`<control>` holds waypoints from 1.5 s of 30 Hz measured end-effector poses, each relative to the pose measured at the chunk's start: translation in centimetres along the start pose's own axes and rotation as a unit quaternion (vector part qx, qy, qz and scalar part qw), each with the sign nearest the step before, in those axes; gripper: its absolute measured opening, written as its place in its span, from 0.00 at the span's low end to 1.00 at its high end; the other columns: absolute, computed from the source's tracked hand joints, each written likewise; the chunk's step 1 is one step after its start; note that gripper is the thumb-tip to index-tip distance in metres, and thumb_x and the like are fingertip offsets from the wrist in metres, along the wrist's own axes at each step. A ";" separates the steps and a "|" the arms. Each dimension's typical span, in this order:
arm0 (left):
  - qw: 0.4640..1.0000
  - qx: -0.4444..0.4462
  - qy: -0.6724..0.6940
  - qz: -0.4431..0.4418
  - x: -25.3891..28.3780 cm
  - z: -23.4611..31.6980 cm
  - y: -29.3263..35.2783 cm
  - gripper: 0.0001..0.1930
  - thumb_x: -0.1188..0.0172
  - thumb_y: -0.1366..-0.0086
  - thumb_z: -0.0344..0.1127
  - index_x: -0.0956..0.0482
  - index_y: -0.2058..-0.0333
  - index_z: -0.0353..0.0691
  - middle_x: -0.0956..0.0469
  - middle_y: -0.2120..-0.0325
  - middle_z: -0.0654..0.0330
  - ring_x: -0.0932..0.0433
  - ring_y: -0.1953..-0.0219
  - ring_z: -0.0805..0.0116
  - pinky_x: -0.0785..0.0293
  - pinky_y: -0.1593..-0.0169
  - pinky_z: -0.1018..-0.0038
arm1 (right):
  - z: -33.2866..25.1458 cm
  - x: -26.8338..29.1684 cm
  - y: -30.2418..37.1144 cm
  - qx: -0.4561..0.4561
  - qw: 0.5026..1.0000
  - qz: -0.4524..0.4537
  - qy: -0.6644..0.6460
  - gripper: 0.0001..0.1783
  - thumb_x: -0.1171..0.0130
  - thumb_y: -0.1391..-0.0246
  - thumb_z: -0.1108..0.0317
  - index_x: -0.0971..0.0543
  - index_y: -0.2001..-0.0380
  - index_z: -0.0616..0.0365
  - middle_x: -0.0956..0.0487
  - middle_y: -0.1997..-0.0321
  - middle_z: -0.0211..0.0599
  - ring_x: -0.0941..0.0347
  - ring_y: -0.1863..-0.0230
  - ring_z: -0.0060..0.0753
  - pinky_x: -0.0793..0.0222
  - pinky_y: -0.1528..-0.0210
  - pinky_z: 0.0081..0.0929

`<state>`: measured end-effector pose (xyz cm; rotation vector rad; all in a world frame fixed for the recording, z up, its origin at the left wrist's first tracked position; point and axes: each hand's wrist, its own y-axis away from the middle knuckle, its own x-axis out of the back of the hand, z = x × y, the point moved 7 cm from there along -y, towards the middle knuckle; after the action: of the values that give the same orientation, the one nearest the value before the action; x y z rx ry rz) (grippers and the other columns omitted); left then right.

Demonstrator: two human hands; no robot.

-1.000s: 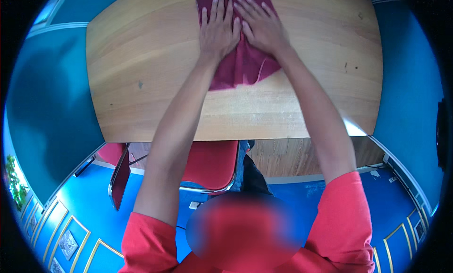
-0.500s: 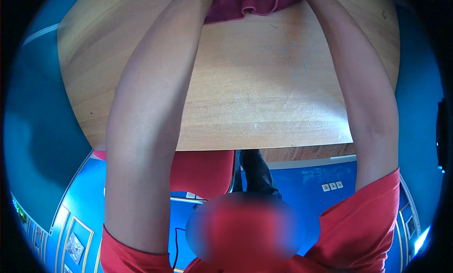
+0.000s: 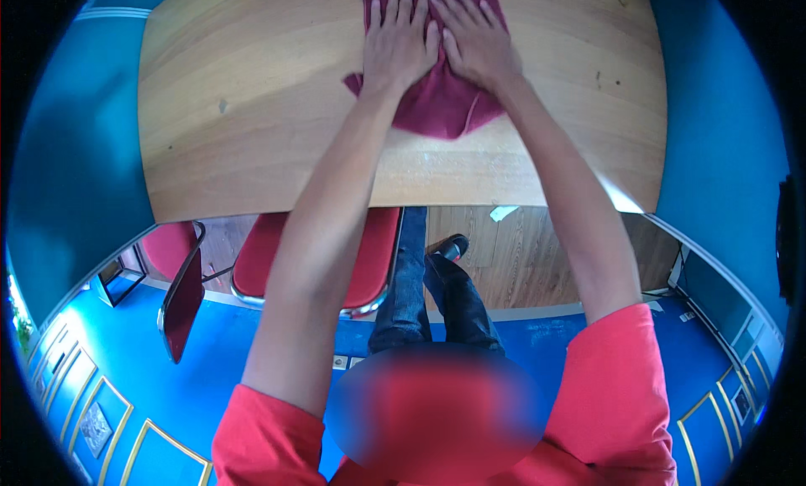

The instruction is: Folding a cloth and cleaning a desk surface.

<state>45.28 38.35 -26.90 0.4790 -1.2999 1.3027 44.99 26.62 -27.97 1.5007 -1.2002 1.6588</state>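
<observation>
A maroon cloth (image 3: 447,110) lies on the wooden table (image 3: 252,100), toward its far side, rumpled at the near end. My left hand (image 3: 398,43) rests flat on the cloth with its fingers stretched out and pointing away from me. Close beside it, my right hand (image 3: 478,48) presses flat on the cloth too, its fingers spread. The two thumbs nearly meet, and the cloth bunches in folds between and below the hands. A corner of the cloth sticks out to the left of my left wrist. The cloth's far end runs past the upper edge of the view.
Red chairs (image 3: 269,251) stand at the near edge of the table, below and left of my arms. Teal partitions (image 3: 75,133) flank both sides of the table. Under it a small pale object (image 3: 502,212) lies on the wood floor (image 3: 512,259).
The cloth and both hands, earlier at or past the upper edge, are now nearer to me and in view. The view has also shifted, showing more of the chairs and floor.
</observation>
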 end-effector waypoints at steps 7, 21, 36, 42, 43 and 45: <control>0.992 0.048 -0.029 -0.111 2.9 9.3 14.4 0.34 0.53 0.28 0.46 0.40 0.29 0.34 0.44 0.26 0.45 0.51 0.22 0.51 0.59 0.22 0.48 | -5.5 4.6 16.0 0.003 0.997 -0.021 -0.072 0.32 0.56 0.32 0.55 0.34 0.28 0.52 0.39 0.20 0.36 0.49 0.19 0.43 0.57 0.19 0.48; 0.968 0.039 -0.055 -0.240 3.8 16.0 22.4 0.38 0.48 0.28 0.51 0.45 0.25 0.40 0.55 0.23 0.45 0.59 0.20 0.49 0.65 0.22 0.48 | -7.1 8.1 27.3 -0.005 0.988 -0.114 -0.108 0.35 0.59 0.27 0.51 0.44 0.23 0.52 0.50 0.17 0.39 0.58 0.17 0.42 0.61 0.18 0.48; 0.989 0.019 -0.023 -0.148 0.8 12.4 7.8 0.32 0.51 0.26 0.45 0.39 0.29 0.35 0.49 0.24 0.49 0.54 0.21 0.54 0.58 0.22 0.51 | 1.1 4.9 14.7 -0.062 0.985 -0.062 -0.146 0.32 0.54 0.31 0.56 0.34 0.29 0.57 0.41 0.20 0.40 0.50 0.19 0.41 0.56 0.20 0.47; 0.993 0.007 -0.016 -0.114 -4.6 7.8 -4.7 0.32 0.59 0.23 0.47 0.42 0.27 0.35 0.49 0.24 0.47 0.54 0.21 0.53 0.57 0.23 0.50 | 9.8 2.0 2.8 -0.023 0.996 -0.031 -0.085 0.32 0.59 0.28 0.51 0.35 0.27 0.54 0.40 0.21 0.38 0.50 0.19 0.39 0.55 0.20 0.46; 0.995 0.004 -0.022 -0.095 -5.3 7.3 -6.9 0.32 0.58 0.23 0.47 0.42 0.27 0.35 0.49 0.24 0.47 0.53 0.21 0.53 0.56 0.23 0.49 | 11.2 1.8 1.0 -0.014 0.994 -0.009 -0.107 0.32 0.59 0.28 0.51 0.35 0.27 0.54 0.40 0.21 0.38 0.50 0.19 0.39 0.55 0.20 0.46; 0.996 0.005 -0.023 -0.084 -7.1 6.2 -11.0 0.32 0.58 0.23 0.48 0.41 0.27 0.36 0.48 0.24 0.48 0.53 0.21 0.53 0.55 0.23 0.49 | 14.1 0.7 -2.6 -0.011 0.998 -0.022 -0.062 0.32 0.62 0.27 0.50 0.37 0.26 0.53 0.40 0.20 0.36 0.50 0.19 0.39 0.56 0.19 0.46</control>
<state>54.00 26.80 -27.07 0.6160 -1.2636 1.1635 53.25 14.93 -27.32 1.6253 -1.2375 1.5387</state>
